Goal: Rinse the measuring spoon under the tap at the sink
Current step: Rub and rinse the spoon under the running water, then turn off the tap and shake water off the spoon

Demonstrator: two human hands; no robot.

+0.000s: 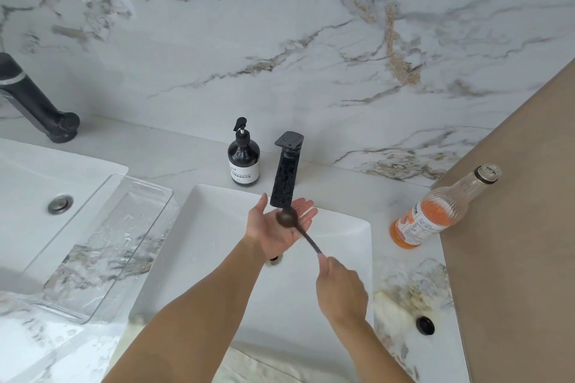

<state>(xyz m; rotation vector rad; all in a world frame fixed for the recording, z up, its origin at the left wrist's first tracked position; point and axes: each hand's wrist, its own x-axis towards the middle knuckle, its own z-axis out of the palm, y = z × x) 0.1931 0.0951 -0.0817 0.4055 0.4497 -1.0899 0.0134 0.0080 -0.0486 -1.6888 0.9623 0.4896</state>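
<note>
A dark measuring spoon with a round bowl and a thin handle is held over the white sink. Its bowl sits right under the spout of the wet black tap. My right hand is shut on the far end of the handle. Beneath the bowl my left hand lies palm up with the fingers spread, touching or nearly touching it. No water stream is clearly visible.
A dark soap pump bottle stands behind the sink, left of the tap. An open glass bottle of orange drink leans at the right. A clear wet tray bridges to a second sink with its own black tap.
</note>
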